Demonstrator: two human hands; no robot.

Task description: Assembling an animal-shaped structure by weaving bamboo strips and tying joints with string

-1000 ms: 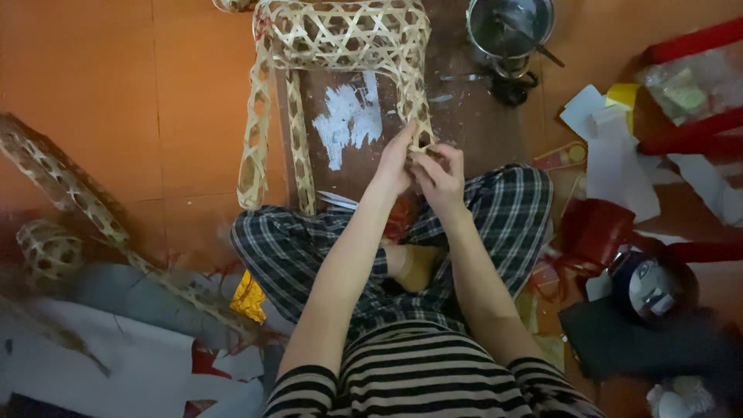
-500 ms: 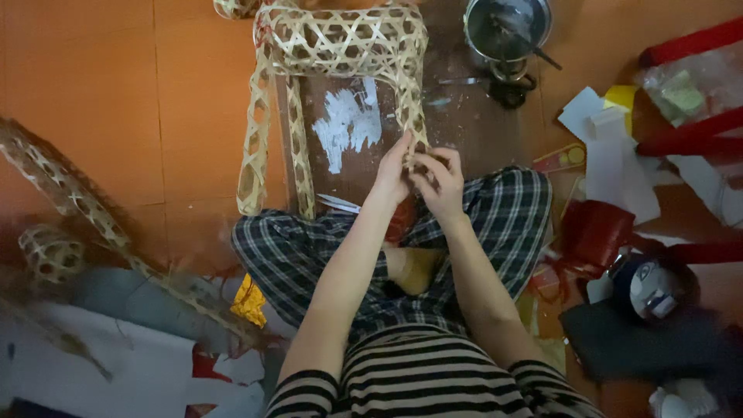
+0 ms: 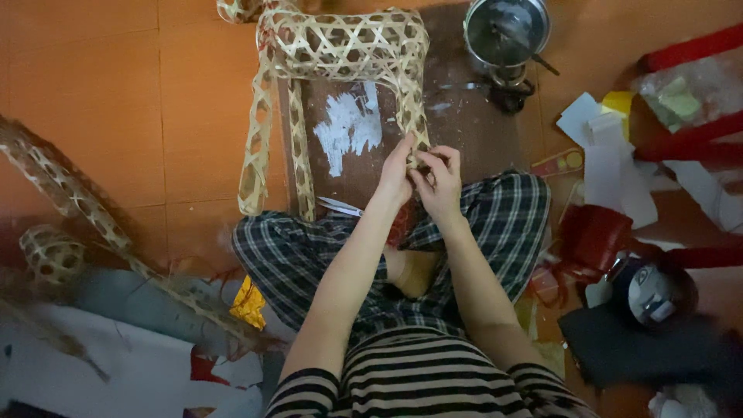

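We sit cross-legged on the orange floor, and our work sits at the top centre of the frame: a woven bamboo lattice frame (image 3: 344, 46), its open hexagonal weave already formed into a wide band across the top with legs of the same lattice running down on either side. The left leg (image 3: 255, 147) hangs full length and looks finished; a narrower strip (image 3: 303, 155) beside it also reaches down toward our knees. The right leg (image 3: 412, 116) is where we are busy. Our left hand (image 3: 396, 174) and our right hand (image 3: 439, 182) meet at its lower end, just above our knees, fingers curled and pinched together on the strip ends, both closed around the bamboo. We judge the weave well along, with this end left to close.

Under the frame lies a dark board with a white patch (image 3: 352, 128). Scissors (image 3: 340, 206) rest on our left knee. A metal pot (image 3: 507, 35) stands at the upper right, and more lattice strips (image 3: 70, 193) lie at the left edge.
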